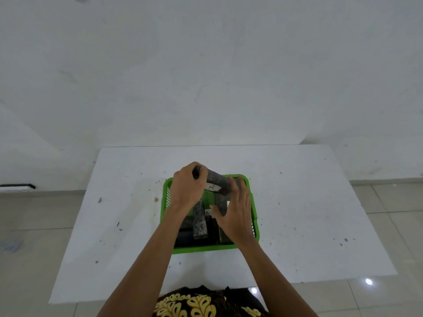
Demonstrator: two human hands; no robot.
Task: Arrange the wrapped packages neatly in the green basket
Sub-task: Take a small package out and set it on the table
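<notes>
A green basket (255, 211) sits in the middle of the white table. Several dark wrapped packages lie inside it, one grey speckled package (199, 221) standing out near the front. My left hand (187, 188) is closed around one end of a dark dotted package (217, 180) held tilted over the basket's far side. My right hand (235, 211) hovers over the basket's right half, fingers spread, fingertips touching the held package's other end and covering another dark package (220, 202).
The white table (320, 213) carries small dark specks and stains around the basket. A white wall rises behind the far edge. Tiled floor shows on both sides.
</notes>
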